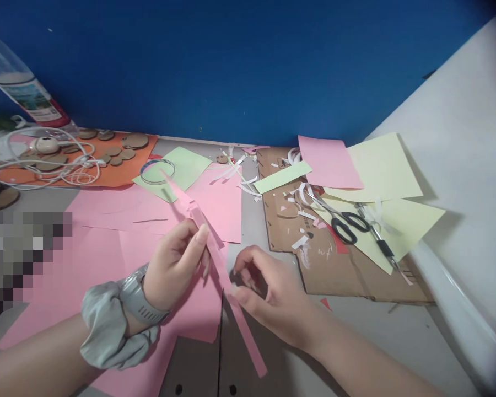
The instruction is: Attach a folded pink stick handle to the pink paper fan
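Pink paper strip point(244, 331) slants through the air left of the cardboard point(334, 280). The left hand point(176, 262) pinches it between thumb and fingers by a folded part; the right hand point(279, 292) has its fingers curled at the strip's edge, and I cannot tell whether they pinch. The step in hand appears to be shaping the strip; the next move would call for a steady left grip and light right fingertips. Left of the cardboard, pink sheets point(119, 264) cover the grey table point(287, 377); scissors point(351, 239) lie over it, a blue panel point(248, 66) stands behind.
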A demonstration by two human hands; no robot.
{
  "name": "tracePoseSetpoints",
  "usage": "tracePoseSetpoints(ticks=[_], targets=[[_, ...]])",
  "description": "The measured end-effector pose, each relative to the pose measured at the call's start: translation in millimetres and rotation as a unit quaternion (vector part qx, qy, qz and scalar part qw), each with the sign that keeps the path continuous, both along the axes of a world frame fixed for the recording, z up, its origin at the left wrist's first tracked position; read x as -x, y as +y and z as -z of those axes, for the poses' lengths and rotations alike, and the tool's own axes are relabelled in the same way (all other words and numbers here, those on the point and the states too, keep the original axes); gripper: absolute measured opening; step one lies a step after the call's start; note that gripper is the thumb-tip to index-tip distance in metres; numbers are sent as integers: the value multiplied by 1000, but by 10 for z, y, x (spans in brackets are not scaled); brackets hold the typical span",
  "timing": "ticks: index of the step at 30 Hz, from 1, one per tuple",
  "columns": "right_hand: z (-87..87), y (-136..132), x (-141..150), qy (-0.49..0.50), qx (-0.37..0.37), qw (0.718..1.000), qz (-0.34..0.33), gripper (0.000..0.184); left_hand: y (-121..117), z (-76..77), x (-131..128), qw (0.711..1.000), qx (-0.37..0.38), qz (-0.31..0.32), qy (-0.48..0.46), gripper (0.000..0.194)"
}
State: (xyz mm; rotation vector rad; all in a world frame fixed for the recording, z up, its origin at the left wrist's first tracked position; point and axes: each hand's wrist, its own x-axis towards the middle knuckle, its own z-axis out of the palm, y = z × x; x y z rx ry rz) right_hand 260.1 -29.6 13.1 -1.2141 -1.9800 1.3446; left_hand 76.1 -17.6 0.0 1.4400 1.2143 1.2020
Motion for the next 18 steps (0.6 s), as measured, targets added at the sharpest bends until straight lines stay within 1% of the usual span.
tracePoseSetpoints(ticks=[2, 4, 5, 8, 9, 11, 15, 18], targets=[[18, -25, 11, 11, 5, 1000, 17, 28, -10, -2, 2, 999, -30, -6, -10, 28], [43, -47, 21, 26, -17, 999, 34, 33, -33, -10, 3, 998, -61, -1, -6, 26], [55, -54, 25, 34, -46, 998, 34, 34, -46, -14, 4, 997, -74, 4, -2, 25], [73, -53, 25, 65, -190, 980, 1, 34, -77, -18, 8, 996, -88, 29, -11, 24], [73, -46, 21, 68, -232, 970, -15, 32, -85, -15, 9, 996, -81, 40, -22, 24], [68, -28, 10, 60, -289, 955, -38, 28, -95, -3, 8, 995, -55, 56, -55, 25], [74, -3, -11, 23, -353, 934, -52, 24, -100, 27, 0, 989, 17, 68, -134, 24], [93, -1, -23, -20, -400, 915, -53, 27, -91, 44, 1, 984, 48, 53, -164, 24]])
